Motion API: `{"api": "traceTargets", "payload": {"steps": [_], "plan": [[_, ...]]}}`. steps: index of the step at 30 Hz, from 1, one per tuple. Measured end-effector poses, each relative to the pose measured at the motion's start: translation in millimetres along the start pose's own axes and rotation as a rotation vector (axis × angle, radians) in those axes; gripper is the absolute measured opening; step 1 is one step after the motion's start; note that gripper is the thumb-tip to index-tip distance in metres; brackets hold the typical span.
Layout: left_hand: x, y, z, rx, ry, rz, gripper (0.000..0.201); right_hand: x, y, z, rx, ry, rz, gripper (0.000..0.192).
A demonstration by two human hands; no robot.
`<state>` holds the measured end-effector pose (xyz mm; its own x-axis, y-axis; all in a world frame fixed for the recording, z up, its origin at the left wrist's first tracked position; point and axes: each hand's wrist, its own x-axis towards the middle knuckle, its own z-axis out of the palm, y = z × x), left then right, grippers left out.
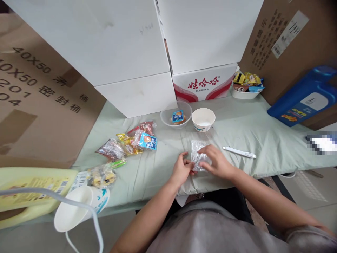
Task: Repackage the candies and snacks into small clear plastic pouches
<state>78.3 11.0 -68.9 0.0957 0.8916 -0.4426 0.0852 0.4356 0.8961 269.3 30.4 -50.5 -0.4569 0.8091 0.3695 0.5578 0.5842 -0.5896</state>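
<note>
Bag: clear plastic bag (196, 147), apparently flattened, on the pale green cloth (168, 175) in front of you, near the cloth's front edge.
Left grip: your left hand (181, 169) appears to pinch the bag's lower left corner, fingers curled in.
Right grip: your right hand (218, 162) is spread over the bag, grasping nothing visible; fingertip contact cannot be told.
Bowls: translucent bowl (163, 115) with a blue packet (178, 116) inside; paper bowl (203, 114) just beside it. Both stand beyond the bag.
White tool: slim white tool (239, 152), lying right of your right hand, untouched.
Step in hand: judged to be handling or smoothing the bag.
Next move: seems to call for a steady left pinch and light right fingertips on the thin film.
</note>
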Motion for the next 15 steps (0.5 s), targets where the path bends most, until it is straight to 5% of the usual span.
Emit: {"api": "traceTargets", "payload": {"steps": [2, 5, 8, 11, 15], "plan": [[-0.9, 2.1, -4.8, 0.156, 0.057, 0.103, 0.046, -13.9, -10.7, 7.7, -0.047, -0.186, -0.101, 0.047], [-0.6, 6.9, -15.0, 0.571, 0.226, 0.499, 0.027, -28.9, -16.0, 22.9, -0.186, -0.229, -0.116, 0.033], [3.6, 8.2, -23.5, 0.900, 0.072, 0.862, 0.025, -34.5, -16.0, 29.6, -0.243, -0.177, -0.123, 0.029], [9.8, 2.8, -27.2, 1.018, -0.096, 0.940, 0.032, -31.8, -17.3, 24.2, -0.244, -0.175, -0.128, 0.029], [14.7, -5.8, -28.3, 0.986, -0.066, 0.940, 0.030, -15.5, -15.7, 9.9, -0.223, -0.219, -0.081, 0.031]]}}
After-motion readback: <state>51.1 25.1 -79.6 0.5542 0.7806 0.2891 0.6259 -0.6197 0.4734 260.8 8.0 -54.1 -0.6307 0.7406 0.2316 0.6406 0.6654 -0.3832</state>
